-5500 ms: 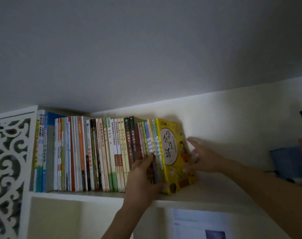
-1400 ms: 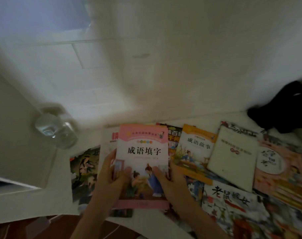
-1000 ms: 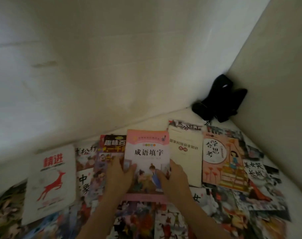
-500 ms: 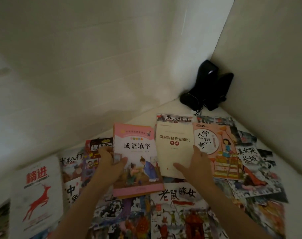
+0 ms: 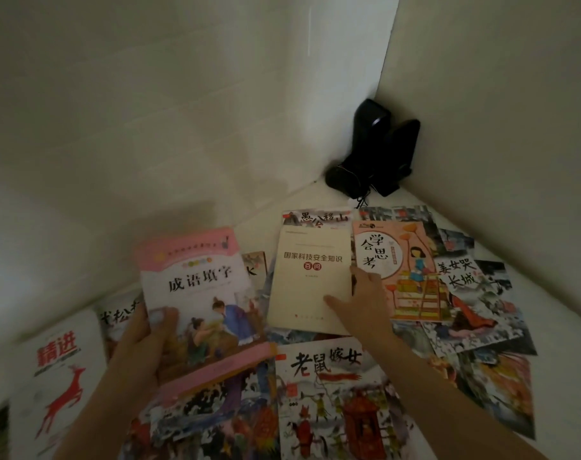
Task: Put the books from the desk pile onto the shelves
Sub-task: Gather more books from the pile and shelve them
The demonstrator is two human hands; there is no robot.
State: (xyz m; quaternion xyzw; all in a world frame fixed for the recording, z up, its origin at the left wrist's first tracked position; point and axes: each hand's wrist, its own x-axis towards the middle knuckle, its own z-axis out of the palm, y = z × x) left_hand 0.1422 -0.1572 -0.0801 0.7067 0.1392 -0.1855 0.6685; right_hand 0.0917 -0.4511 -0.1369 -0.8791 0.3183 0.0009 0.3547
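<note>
speakers [image 5: 378,151]: two, black, upright, side by side, touching, in the corner on the desk | cable [image 5: 360,202]: thin, black, trailing at their base | walls [image 5: 182,94]: pale, meeting behind the speakers | desk [image 5: 548,313]: white

Books [image 5: 342,393] cover the surface [image 5: 262,214] across the lower frame, overlapping. A bare strip runs along the back wall [image 5: 149,111], upper centre. Black speakers [image 5: 378,151] block the corner at upper right, where the side wall [image 5: 498,111] closes in.
</note>
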